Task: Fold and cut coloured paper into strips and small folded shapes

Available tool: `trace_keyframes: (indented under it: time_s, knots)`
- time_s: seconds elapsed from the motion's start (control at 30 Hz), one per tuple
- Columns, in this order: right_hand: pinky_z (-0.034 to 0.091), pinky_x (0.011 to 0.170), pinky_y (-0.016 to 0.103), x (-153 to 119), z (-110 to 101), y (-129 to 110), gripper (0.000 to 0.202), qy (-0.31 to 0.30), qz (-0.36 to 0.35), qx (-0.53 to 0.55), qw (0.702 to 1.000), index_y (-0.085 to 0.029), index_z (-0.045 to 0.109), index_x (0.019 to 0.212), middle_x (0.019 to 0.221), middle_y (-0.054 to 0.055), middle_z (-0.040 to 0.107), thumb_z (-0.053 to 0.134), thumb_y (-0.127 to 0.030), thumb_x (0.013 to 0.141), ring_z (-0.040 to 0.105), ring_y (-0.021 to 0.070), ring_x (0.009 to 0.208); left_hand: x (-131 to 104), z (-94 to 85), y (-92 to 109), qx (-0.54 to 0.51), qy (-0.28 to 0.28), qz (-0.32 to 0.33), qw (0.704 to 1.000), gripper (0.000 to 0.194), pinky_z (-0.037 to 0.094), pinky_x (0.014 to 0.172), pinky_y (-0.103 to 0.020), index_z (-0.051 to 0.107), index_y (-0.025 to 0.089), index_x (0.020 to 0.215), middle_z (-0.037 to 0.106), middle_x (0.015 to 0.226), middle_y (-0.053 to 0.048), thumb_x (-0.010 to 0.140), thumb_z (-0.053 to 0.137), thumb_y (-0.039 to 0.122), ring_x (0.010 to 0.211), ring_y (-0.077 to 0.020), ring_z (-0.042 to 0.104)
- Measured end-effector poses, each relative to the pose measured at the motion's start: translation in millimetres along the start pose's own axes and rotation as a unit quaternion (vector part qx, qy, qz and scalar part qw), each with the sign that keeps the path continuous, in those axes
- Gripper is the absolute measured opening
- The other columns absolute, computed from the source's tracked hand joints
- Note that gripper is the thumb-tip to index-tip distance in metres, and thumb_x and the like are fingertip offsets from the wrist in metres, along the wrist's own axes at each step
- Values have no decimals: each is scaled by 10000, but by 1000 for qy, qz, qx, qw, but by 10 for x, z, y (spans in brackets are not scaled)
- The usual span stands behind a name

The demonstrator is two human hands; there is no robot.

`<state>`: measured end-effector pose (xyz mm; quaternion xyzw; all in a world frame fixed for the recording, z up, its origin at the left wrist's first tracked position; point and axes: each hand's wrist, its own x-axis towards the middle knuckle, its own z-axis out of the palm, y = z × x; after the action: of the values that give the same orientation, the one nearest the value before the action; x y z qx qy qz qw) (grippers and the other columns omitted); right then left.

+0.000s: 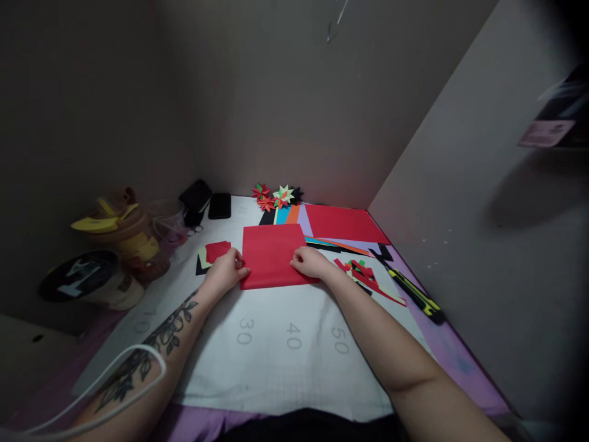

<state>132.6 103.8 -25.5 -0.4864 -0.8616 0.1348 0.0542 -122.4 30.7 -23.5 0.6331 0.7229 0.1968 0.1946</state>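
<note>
A sheet of red paper (270, 250) lies on the white mat in front of me, its near edge slightly curled. My left hand (225, 271) pinches the paper's left side between thumb and curled fingers. On the opposite side, my right hand (311, 263) has its fingers closed at the paper's edge, with the wrist over the lower right corner. Small red, pale and black paper squares (216, 252) lie beside my left hand. Right of my right hand is a pile of cut paper scraps (363, 273) in red, green and black.
Folded paper stars (276, 196) sit against the back wall. A large red sheet (343, 222) tops coloured papers behind. A yellow-black utility knife (414, 293) lies at right. A phone (219, 205), scissors (196, 230), cap (85, 277) and brown container (122, 233) occupy the left. A white cable (138, 348) crosses my left forearm.
</note>
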Motion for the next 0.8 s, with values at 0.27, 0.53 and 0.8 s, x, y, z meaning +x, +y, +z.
trace_keyframes:
  time_s: [0.27, 0.53, 0.8]
  knots:
    - [286, 565, 228, 0, 9, -7, 175, 12, 5, -5, 1000, -174, 612, 714, 756, 39, 632, 534, -306, 799, 513, 131, 662, -74, -22, 11, -16, 3, 4, 1000, 298, 355, 552, -237, 479, 213, 919, 660, 747, 0, 699, 631, 343, 711, -174, 618]
    - [304, 587, 218, -7, 5, -8, 165, 7, 11, 2, 1000, -171, 607, 720, 771, 40, 635, 544, -298, 804, 526, 132, 686, -113, -69, 30, -41, -3, -8, 999, 338, 377, 555, -238, 447, 203, 953, 646, 691, 21, 668, 620, 254, 670, -169, 620]
    - [278, 545, 227, -4, -9, -7, 180, -2, 18, 16, 1000, -172, 613, 717, 730, 29, 630, 551, -320, 798, 511, 126, 642, -100, -68, 6, -29, -5, -3, 1000, 322, 377, 551, -238, 466, 198, 927, 613, 685, 23, 664, 640, 265, 644, -161, 593]
